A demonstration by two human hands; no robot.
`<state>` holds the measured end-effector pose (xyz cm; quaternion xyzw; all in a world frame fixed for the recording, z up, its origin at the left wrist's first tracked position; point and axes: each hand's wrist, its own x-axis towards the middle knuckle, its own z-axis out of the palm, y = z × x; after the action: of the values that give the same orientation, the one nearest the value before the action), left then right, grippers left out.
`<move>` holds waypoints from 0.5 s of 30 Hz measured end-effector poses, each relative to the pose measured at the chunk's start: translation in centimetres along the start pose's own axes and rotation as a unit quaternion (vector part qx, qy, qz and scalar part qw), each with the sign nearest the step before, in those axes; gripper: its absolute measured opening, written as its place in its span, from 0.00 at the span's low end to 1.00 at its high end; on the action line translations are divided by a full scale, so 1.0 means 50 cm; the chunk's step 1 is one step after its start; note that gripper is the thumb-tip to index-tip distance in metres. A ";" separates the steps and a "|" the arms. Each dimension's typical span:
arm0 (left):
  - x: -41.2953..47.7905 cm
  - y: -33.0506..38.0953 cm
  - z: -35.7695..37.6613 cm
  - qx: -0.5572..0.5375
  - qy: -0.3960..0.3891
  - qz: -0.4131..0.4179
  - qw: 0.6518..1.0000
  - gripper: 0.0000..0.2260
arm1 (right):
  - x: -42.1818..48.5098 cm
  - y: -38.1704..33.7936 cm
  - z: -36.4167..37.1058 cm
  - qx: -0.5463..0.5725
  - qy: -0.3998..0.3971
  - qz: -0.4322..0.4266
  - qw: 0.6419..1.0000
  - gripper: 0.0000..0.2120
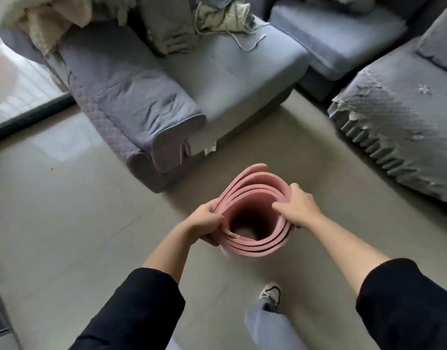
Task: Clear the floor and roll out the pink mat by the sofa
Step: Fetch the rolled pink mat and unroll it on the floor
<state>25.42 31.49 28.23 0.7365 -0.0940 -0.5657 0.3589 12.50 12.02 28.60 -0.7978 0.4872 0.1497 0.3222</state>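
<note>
Broadly, the floor [65, 223] fills the lower half of the frame, pale and bare in the stretch in front of me, which I judge is where the mat should go. Above it sit the sofa [192, 79] pieces: I count three seat sections, one at upper centre with a covered arm, one at upper right, and one at the right edge with torn, peeling fabric. Blankets [40, 18] and clothes [217, 13] are heaped along the top of the frame, on the upper-centre section and off the floor, so I take the clearing part to be largely done.

Next, the one pink mat [257, 218] stands rolled at centre, end toward me, so I look down its hollow core; I count about four or five loose turns. It hovers or stands just in front of the sofa arm; I cannot tell if its far end touches the floor.

Both my hands grip it. My left hand [204, 223] is closed on the left edge, fingers pinching several layers. My right hand [298, 208] is closed on the right rim, thumb inside, fingers outside. I judge this two-sided grip keeps the coil from springing open.

One shoe [270, 293] shows at the bottom.
</note>
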 end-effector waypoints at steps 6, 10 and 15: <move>0.196 0.119 0.222 -0.003 -0.016 0.061 0.998 0.27 | 0.148 0.204 -0.147 -0.034 -0.001 -0.012 0.999 0.18; 0.337 0.165 0.316 0.017 -0.020 0.101 0.994 0.34 | 0.246 0.308 -0.177 -0.138 0.059 -0.064 0.987 0.19; 0.511 0.155 0.410 0.056 0.033 0.148 0.987 0.30 | 0.339 0.419 -0.136 -0.234 0.172 -0.140 0.947 0.33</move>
<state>17.77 3.30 11.50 0.7517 -0.2214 -0.4753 0.4000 1.83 -10.67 16.60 -0.9245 0.3698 0.0736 0.0560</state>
